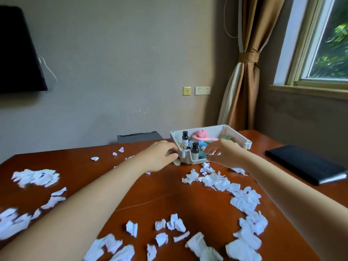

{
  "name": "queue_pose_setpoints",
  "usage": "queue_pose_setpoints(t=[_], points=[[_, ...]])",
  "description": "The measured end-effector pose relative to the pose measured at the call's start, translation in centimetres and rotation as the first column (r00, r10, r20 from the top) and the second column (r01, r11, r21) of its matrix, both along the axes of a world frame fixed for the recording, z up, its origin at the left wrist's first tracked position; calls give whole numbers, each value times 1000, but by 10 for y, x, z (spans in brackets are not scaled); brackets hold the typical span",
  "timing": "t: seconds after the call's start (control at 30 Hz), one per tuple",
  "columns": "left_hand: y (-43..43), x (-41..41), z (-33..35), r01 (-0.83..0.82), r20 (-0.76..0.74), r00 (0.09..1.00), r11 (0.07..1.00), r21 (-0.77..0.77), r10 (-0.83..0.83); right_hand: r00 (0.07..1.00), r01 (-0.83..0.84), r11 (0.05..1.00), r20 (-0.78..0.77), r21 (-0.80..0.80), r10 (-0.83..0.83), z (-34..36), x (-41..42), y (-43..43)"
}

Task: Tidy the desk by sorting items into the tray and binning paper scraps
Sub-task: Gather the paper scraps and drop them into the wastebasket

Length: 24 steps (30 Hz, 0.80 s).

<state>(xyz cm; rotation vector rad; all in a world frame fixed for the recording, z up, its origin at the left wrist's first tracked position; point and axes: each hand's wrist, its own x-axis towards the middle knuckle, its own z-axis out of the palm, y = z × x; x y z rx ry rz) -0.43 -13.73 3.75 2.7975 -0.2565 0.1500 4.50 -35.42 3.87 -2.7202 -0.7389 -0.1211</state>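
Nearest to the camera, many white paper scraps (244, 202) are lying all over the brown desk (169, 200): a band along the near edge, a curved trail on the right side going up toward the tray, and two heaps on the left. No bin is showing in this view, so I cannot tell where the scraps must go.

Both bare forearms are reaching forward over this paper. The left hand (160, 154) is curling its fingers at the near-left corner of the white tray (239, 136), touching it or nearly so; whether it is gripping the wall or pinching a small scrap just under it, I cannot tell. The right hand (222, 153) is standing at the near-right front of the tray, half open, thumb and fingers bent toward each other, and I cannot tell if anything is between them.

The tray is sitting directly ahead of both hands, its long axis running away from the person and a little to the right. It is already holding two small dark-capped bottles (194, 150), a pink brush (202, 135) and some packets. The two hands are about equally near; the tray is lying between them, so I judge a two-handed move is coming.

Farther right, a black notebook (305, 163) is lying well apart from the tray.
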Motion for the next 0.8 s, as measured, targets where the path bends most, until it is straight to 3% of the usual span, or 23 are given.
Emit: queue_pose_setpoints(t=[0.23, 0.33, 0.53, 0.8], points=[[2, -78, -13, 57, -141, 988, 998, -15, -59, 995, -13, 1000, -103, 16, 15, -20, -91, -6], [4, -99, -54, 37, -196, 980, 999, -7, -37, 990, -3, 1000, -139, -10, 1, -37, -120, -13], [-17, -148, -94, -31, -250, 968, 996, -81, 10, 978, 174, 985, -114, 0, -173, -81, -161, -25], [-54, -162, -114, -126, -194, 970, 987, 104, 144, 927, 374, 925, -6, -62, -376, -109, -171, -38]])
